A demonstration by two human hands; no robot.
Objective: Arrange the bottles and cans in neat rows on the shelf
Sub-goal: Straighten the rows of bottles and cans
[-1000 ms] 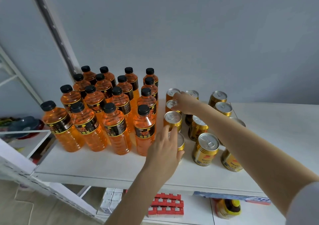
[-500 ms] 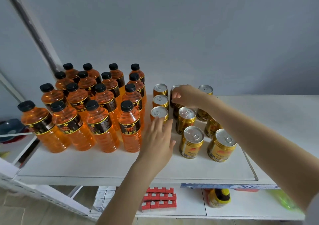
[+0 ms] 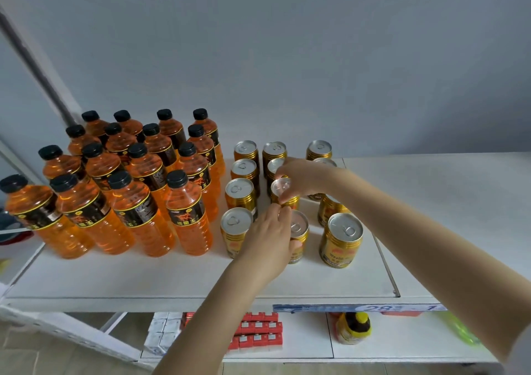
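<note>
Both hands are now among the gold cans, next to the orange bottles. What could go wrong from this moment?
1. The left hand grips the front can of the middle column, close beside the corner can; sliding it could knock that neighbour.
2. The right hand pinches another can while its forearm crosses above the right column, so lowering the arm may tip one.
3. The tall orange bottles stand packed; a sideways bump could topple several.
</note>
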